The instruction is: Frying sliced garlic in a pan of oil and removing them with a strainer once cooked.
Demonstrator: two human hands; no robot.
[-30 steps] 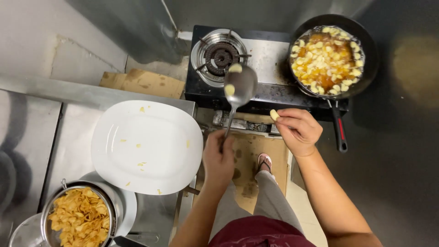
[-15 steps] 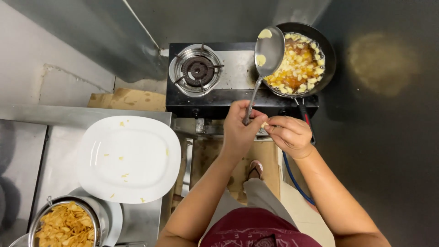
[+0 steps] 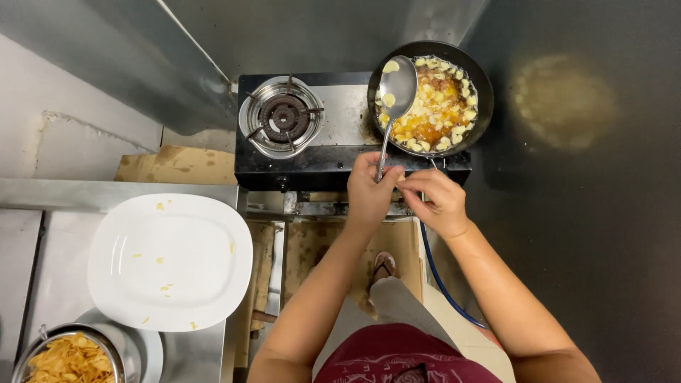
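Grey wall (image 3: 582,234) with a glare patch, steel counter (image 3: 42,276), cardboard-covered floor (image 3: 319,248)

The bowl of chips (image 3: 67,360) is cut off by the bottom edge, and the plate under it (image 3: 142,351) shows only a sliver. The pan's handle (image 3: 431,164) disappears behind the right hand (image 3: 434,202) (whether the fingers (image 3: 410,186) grip it cannot be told). The spoon's handle end is buried in the left hand (image 3: 370,193).

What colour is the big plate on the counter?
The plate is white, with a few yellowish crumbs; the head view shows it clearly.
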